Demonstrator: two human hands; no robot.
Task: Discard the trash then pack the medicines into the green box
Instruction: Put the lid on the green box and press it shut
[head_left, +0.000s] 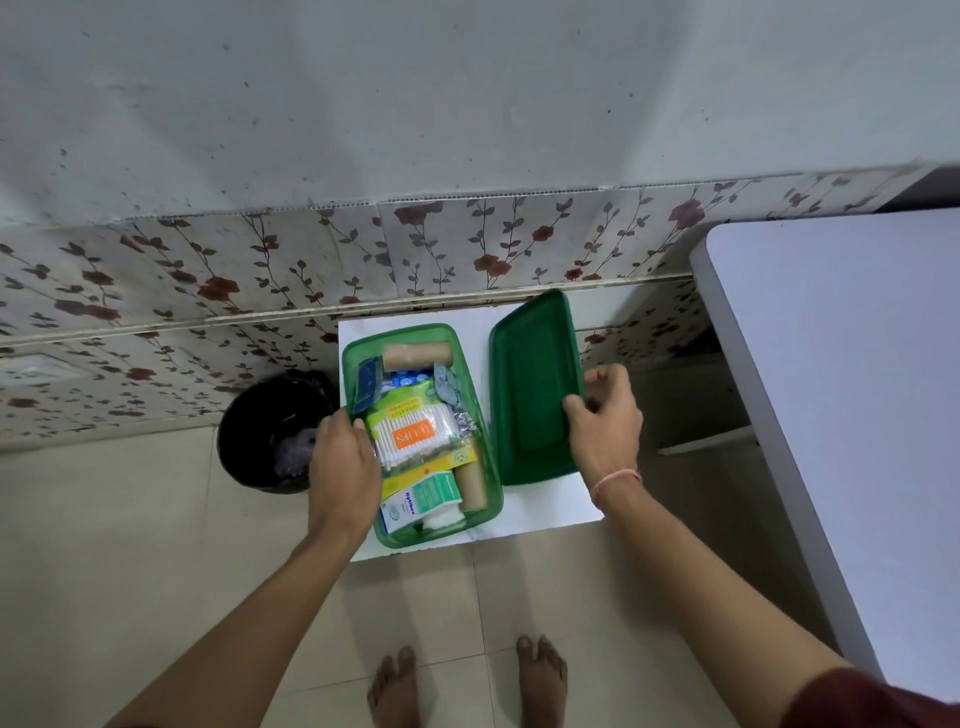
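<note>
A green plastic box (395, 336) stands on a white sheet (540, 512) on the floor. It is filled with a pack of cotton buds (413, 434), two brown bandage rolls (418, 354), a white and green medicine carton (421, 501), blister strips and a blue packet. My left hand (343, 465) rests on the box's left rim. The dark green lid (532, 384) lies flat to the right of the box. My right hand (605, 413) grips the lid's right edge between thumb and fingers.
A black bin (260, 415) with crumpled trash inside stands left of the box against the flowered wall. A white table (852, 395) fills the right side. My bare feet (467, 680) stand on the tiled floor below the sheet.
</note>
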